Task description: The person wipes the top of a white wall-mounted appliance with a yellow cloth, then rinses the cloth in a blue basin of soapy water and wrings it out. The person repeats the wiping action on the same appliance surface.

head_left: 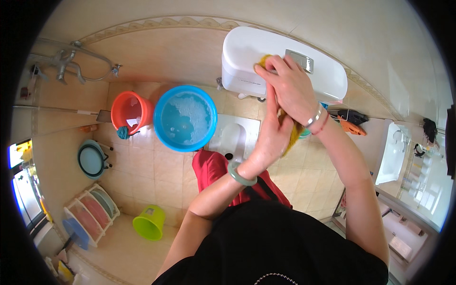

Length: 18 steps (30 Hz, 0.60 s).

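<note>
A yellow cloth (295,137) is bunched between my two hands, in front of a white toilet cistern (247,46). My right hand (290,88) is closed on it, and a bit of yellow shows past the fingers near the cistern's top. Below it and to the left, my left hand (273,137) grips the part that hangs down toward the floor. The wrists lie close together. A pale green bangle (241,175) circles my left wrist; a silver bracelet (314,116) and a red string are on the right one. Parts of the cloth are hidden by the hands.
A blue basin (159,137) of sudsy water stands beside a white squat toilet (251,127). Left of it is an orange bucket (115,110) with a dark teal cloth on its rim. A lime green bin (148,224) and a basin rack (97,213) are at lower left; a sink (393,152) is at right.
</note>
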### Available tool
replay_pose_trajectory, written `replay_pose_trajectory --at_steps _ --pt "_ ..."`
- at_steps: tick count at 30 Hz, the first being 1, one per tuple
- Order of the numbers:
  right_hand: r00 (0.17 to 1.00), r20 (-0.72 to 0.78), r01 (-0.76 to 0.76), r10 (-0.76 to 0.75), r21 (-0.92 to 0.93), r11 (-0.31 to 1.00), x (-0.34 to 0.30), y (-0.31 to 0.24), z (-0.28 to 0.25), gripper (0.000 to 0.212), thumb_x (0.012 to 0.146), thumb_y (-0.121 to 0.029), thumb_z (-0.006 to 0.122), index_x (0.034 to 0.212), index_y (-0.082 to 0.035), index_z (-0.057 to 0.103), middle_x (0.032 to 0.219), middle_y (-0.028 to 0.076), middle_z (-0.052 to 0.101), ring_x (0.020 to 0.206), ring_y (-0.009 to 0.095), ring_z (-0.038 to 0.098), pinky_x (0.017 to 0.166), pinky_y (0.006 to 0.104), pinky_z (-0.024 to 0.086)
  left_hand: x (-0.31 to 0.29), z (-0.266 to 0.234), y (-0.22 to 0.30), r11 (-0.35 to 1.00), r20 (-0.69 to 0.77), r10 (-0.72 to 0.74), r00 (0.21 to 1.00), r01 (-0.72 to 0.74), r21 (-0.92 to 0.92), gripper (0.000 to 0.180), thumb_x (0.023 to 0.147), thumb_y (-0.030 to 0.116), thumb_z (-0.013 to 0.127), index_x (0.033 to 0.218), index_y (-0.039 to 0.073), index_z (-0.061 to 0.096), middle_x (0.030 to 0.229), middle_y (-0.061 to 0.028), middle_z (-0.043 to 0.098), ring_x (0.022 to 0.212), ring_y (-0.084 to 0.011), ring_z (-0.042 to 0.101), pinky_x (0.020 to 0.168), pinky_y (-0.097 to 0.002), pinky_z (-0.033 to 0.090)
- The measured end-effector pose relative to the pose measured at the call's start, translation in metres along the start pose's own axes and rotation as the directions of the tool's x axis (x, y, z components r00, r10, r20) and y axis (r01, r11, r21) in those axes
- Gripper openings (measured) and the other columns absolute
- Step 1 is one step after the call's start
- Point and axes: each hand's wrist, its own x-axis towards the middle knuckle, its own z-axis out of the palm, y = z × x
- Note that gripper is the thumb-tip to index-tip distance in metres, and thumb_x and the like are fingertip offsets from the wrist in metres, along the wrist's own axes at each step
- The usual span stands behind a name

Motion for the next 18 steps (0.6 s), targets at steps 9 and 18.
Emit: replay_pose_trajectory --at_steps 9,18 --pt "1.000 -0.025 -0.004 0.004 -0.006 1.000 0.024 0.001 0.010 0.034 0.073 -0.009 0.066 0.107 -0.011 0.068 0.101 0.001 0.055 0.095 0.023 0.053 0.081 0.0346 0.048 0.019 -0.013 0.014 0.995 -0.020 0.026 0.999 -0.028 -0.092 0.088 0.091 -0.014 0.038 0.157 0.014 -0.012 0.145 -0.0169 0.042 0.130 -0.0221 0.046 0.108 -0.0317 0.039" --pt "0.997 0.009 -0.072 0.072 -0.043 0.996 0.051 0.007 0.022 0.029 0.074 -0.006 0.065 0.101 -0.012 0.070 0.102 0.001 0.057 0.095 0.025 0.054 0.082 0.0367 0.049 0.033 -0.009 0.043 0.961 -0.076 -0.146 0.986 0.124 -0.248 0.084 0.092 -0.012 0.040 0.158 0.012 -0.007 0.144 -0.0128 0.041 0.121 -0.0193 0.051 0.101 -0.0302 0.044"
